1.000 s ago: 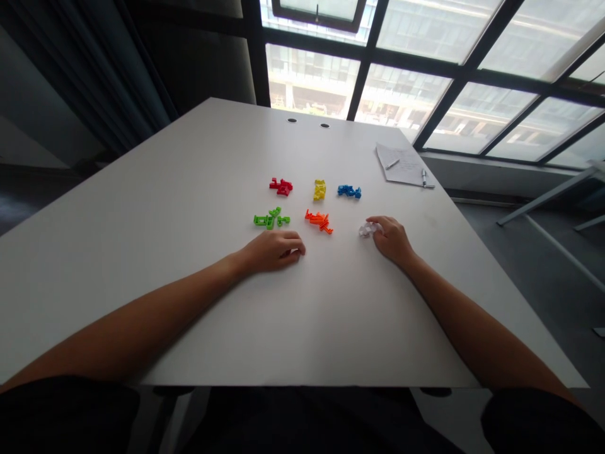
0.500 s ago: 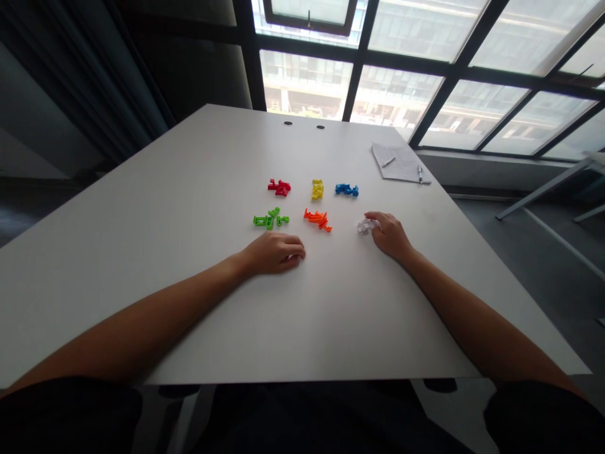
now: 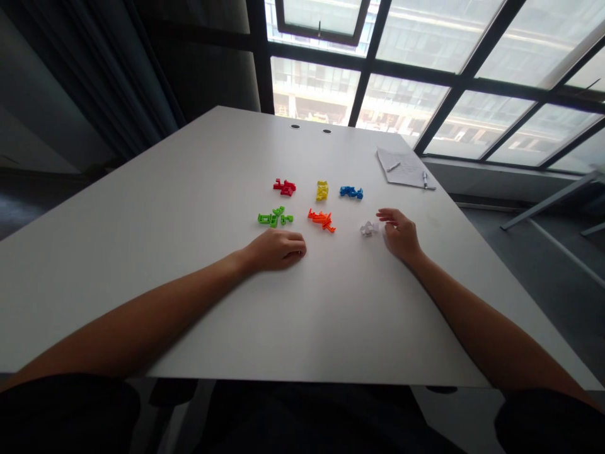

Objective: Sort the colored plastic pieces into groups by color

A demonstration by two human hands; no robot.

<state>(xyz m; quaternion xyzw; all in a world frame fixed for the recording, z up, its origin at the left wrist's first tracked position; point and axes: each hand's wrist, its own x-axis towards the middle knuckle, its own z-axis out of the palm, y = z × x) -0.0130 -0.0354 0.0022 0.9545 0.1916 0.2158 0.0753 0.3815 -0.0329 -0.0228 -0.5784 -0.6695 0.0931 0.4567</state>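
Note:
On the white table (image 3: 165,208) lie small heaps of plastic pieces sorted by colour: red (image 3: 284,186), yellow (image 3: 322,190), blue (image 3: 351,192), green (image 3: 274,217), orange (image 3: 321,219) and white (image 3: 367,228). My right hand (image 3: 401,233) rests just right of the white heap, fingers loosely spread, holding nothing. My left hand (image 3: 278,248) lies knuckles-up below the green and orange heaps, its fingers curled under; whatever is beneath them is hidden.
A sheet of paper (image 3: 404,169) with two pens on it lies near the table's far right edge. Two cable holes (image 3: 311,128) sit by the far edge. Windows and a dark curtain stand behind the table.
My right hand has drawn back a little from the white heap and its fingers have opened. My left hand has stayed put. The camera view shifted slightly.

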